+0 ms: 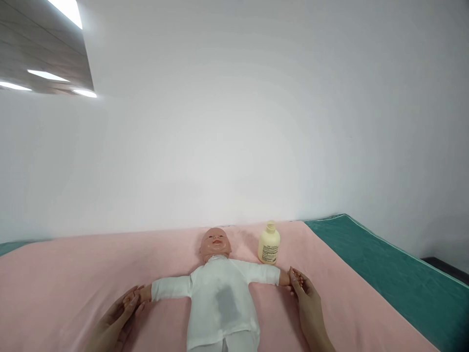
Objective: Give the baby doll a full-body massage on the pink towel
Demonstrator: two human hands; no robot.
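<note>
L hand [117, 318] over pink cloth [73, 274], grip clasping hand of doll [217, 279], thumb on top. Doll mid-view, face up on cloth, arms spread wide, white top [203, 305] w/ grey patch [227, 304] on front. Pale yellow bottle [268, 240] upright just behind doll's sleeve [266, 274]. R hand [307, 299]: grip pinching doll's other hand btwn thumb & fingers. Green sheet [388, 266] far R.

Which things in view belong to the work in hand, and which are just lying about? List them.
In use, it seems:
- baby doll, on its back
- left hand and right hand, each holding one of its outstretched arms at the end
- pink cloth beneath it

Just there, apparently:
- pale yellow bottle, upright, untouched
- green covering
</note>
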